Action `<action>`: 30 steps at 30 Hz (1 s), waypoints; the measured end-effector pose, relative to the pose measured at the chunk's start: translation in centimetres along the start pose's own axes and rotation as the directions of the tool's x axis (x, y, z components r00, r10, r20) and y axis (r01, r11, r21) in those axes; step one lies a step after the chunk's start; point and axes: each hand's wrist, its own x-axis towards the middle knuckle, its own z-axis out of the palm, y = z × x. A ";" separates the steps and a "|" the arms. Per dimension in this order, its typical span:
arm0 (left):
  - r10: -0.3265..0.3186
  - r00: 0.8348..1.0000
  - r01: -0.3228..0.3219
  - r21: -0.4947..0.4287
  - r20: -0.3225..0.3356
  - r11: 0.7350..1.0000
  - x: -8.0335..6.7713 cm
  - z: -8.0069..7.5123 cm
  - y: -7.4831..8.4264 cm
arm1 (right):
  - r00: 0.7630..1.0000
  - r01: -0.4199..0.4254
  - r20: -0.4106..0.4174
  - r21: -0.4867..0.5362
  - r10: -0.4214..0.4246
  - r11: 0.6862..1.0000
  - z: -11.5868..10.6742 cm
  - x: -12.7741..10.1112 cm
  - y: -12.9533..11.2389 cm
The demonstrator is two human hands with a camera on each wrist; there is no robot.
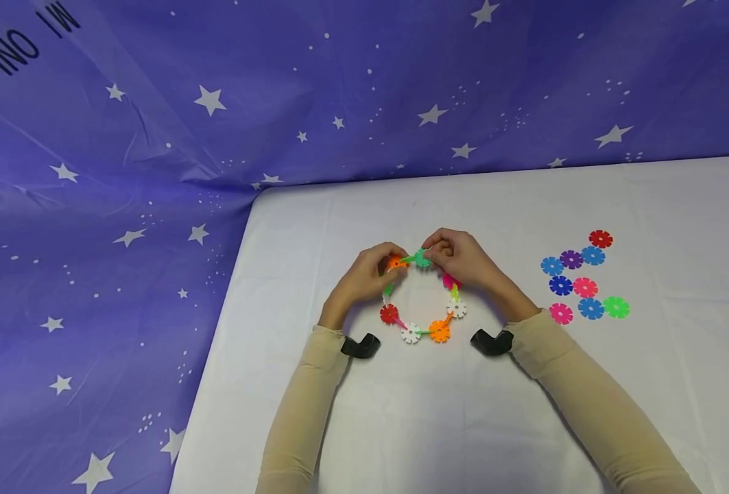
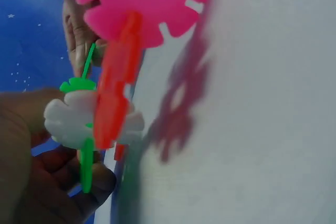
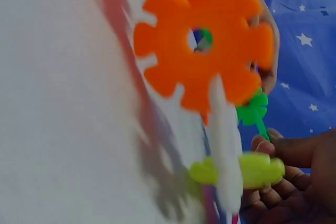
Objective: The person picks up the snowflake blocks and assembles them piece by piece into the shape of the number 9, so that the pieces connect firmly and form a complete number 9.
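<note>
Pinching a green notched plastic disc (image 1: pixel 422 261) with my right hand (image 1: pixel 461 259) and an orange disc (image 1: pixel 395 261) with my left hand (image 1: pixel 366 276), I'm holding their multicoloured ring (image 1: pixel 411 333) toward the white worktop's (image 1: pixel 463 418) far edge.

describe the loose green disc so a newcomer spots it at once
On the white table, right of the right hand, lies a group of loose discs. In the row nearest the person, the green disc sits at the right end, beside a blue one. It is the only green one in that group.
</note>
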 end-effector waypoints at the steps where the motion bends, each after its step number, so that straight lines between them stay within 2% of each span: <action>1: 0.005 1.000 -0.005 0.002 -0.005 1.000 0.0 0.1 0.0 | 1.000 0.005 0.001 0.002 -0.005 1.000 0.1 0.0 0.0; 8: 0.086 0.994 -0.083 0.043 -0.061 0.996 0.1 0.6 0.1 | 1.000 0.002 0.003 0.043 -0.002 0.999 0.5 -0.2 -0.3; 11: 0.101 0.992 -0.097 0.051 -0.073 0.994 0.2 0.7 0.3 | 1.000 0.000 -0.013 0.055 0.000 0.998 0.6 -0.2 -0.4; 16: 0.082 0.993 -0.077 0.067 -0.089 0.995 0.1 0.9 0.4 | 0.998 0.012 -0.061 0.113 -0.006 0.993 1.1 -0.1 -0.1; 19: 0.042 0.995 -0.035 0.083 -0.086 0.996 -0.1 0.6 0.5 | 0.998 0.003 -0.069 0.158 0.008 0.987 1.5 0.1 0.1; 21: 0.004 0.997 0.003 0.095 -0.074 0.995 -0.2 0.4 0.6 | 0.998 0.007 -0.064 0.137 0.002 0.991 1.7 0.3 0.1; 24: -0.051 0.998 0.054 0.094 -0.041 0.994 -0.3 -0.1 0.7 | 0.999 0.037 -0.040 0.025 -0.036 0.999 1.9 0.3 0.1; 27: -0.084 0.996 0.083 0.067 0.000 0.994 -0.3 -0.6 0.6 | 0.997 0.075 -0.025 -0.109 -0.078 0.991 2.0 0.1 0.0; 30: -0.103 0.994 0.102 0.041 0.024 0.994 -0.3 -0.9 0.4 | 0.996 0.090 -0.014 -0.169 -0.093 0.982 1.8 0.0 0.1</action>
